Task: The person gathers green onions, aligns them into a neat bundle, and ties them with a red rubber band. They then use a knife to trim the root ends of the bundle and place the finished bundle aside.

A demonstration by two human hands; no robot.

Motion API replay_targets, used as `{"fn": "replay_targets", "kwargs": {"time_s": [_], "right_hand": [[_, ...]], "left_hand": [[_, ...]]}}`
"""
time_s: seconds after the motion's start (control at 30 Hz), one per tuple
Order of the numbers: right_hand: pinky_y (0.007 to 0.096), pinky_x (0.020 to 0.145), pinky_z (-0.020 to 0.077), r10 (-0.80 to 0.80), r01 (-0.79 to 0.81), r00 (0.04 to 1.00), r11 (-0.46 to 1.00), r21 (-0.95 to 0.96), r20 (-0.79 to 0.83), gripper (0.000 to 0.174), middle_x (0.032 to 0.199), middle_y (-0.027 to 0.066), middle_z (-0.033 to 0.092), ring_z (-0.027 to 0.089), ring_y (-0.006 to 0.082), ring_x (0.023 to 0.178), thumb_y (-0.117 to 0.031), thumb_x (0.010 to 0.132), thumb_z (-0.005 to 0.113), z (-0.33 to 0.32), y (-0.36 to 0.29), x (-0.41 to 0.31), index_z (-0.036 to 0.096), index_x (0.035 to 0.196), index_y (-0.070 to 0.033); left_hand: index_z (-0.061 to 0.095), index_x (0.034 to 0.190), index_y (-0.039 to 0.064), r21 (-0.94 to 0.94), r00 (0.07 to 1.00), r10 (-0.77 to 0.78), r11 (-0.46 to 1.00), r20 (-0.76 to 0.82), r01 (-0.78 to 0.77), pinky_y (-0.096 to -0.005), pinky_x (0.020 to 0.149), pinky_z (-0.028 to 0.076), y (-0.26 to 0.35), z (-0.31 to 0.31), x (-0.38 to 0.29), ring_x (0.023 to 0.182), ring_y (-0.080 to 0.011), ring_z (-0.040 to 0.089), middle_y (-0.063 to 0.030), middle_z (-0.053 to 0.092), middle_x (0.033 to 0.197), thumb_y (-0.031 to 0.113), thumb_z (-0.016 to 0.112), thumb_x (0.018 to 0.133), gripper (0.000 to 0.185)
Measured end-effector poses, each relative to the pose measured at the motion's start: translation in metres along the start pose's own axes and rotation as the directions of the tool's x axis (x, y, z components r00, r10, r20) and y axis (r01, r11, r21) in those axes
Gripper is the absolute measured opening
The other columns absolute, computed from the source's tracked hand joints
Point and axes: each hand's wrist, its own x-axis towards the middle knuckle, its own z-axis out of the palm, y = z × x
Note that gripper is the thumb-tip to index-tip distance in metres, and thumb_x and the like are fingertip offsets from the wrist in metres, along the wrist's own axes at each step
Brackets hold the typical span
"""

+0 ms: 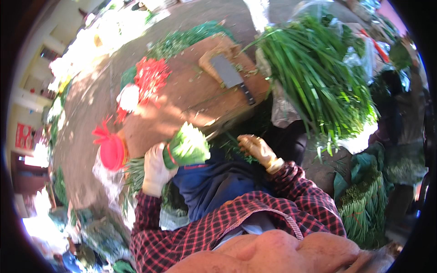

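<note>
My left hand [156, 167], in a pale glove, is closed around a bundle of green leafy stalks [187, 145] tied with a red band. The bundle's pale cut ends face up and to the right, above my left thigh. My right hand [258, 150], also gloved, is held over my lap with its fingers loosely curled and nothing seen in them. Beyond both hands, a wooden board [191, 85] bears a cleaver [227, 72] with a black handle, lying on a brown piece of material [213, 56].
A large heap of long green leaves [314, 78] lies at the right. Red ties [152, 80] lie on the board's left edge. A red round container [112, 153] stands left of my left hand. Tied green bundles [363, 208] stand at the lower right.
</note>
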Motion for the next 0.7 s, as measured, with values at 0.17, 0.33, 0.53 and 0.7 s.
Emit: {"fn": "replay_targets", "kwargs": {"time_s": [0.17,0.33,0.53,0.7], "right_hand": [[0.0461,0.102,0.0486,-0.191,-0.188,0.866,0.732,0.655,0.462,0.075,0.135,0.0158,0.061,0.061,0.0287,0.119,-0.063,0.100,0.047,0.019,-0.027,-0.002,0.045,0.149,-0.007],[0.0412,0.100,0.0529,-0.062,-0.569,0.790,0.298,0.766,0.610,0.076,0.125,0.0148,0.069,0.068,0.0251,0.109,-0.062,0.095,0.057,0.047,-0.039,0.027,0.056,0.135,0.002],[0.0409,0.102,0.0527,0.043,-0.554,0.825,0.263,0.790,0.564,0.052,0.125,0.0133,0.070,0.068,0.0246,0.111,-0.045,0.098,0.061,0.039,-0.012,0.024,0.064,0.127,-0.002],[0.0404,0.102,0.0521,-0.031,-0.448,0.841,0.519,0.728,0.540,0.057,0.126,0.0147,0.068,0.067,0.0247,0.114,-0.042,0.099,0.062,0.038,-0.020,0.013,0.055,0.140,-0.003]], "left_hand": [[0.059,0.124,0.009,0.228,0.936,0.345,0.919,-0.070,-0.322,-0.0567,0.110,0.037,0.046,-0.026,0.023,0.117,-0.0294,0.057,-0.0091,0.059,0.123,0.013,0.072,0.071,0.055],[0.058,0.136,0.021,0.267,0.960,0.266,0.934,-0.082,-0.236,-0.0625,0.117,0.025,0.067,0.022,0.049,0.138,-0.0396,0.041,-0.0118,0.049,0.144,0.004,0.060,0.078,0.061],[0.039,0.150,0.006,-0.614,0.879,-0.473,0.676,0.062,0.407,-0.0460,0.117,0.034,0.059,0.088,-0.012,0.142,-0.0346,0.040,-0.0173,0.040,0.154,0.009,0.076,0.080,0.079],[0.051,0.139,0.001,-0.474,0.666,-0.121,-0.794,0.737,0.380,-0.0468,0.107,0.046,0.074,0.129,-0.013,0.127,-0.0315,0.056,-0.0134,0.058,0.139,0.058,0.047,0.102,0.068]]}}
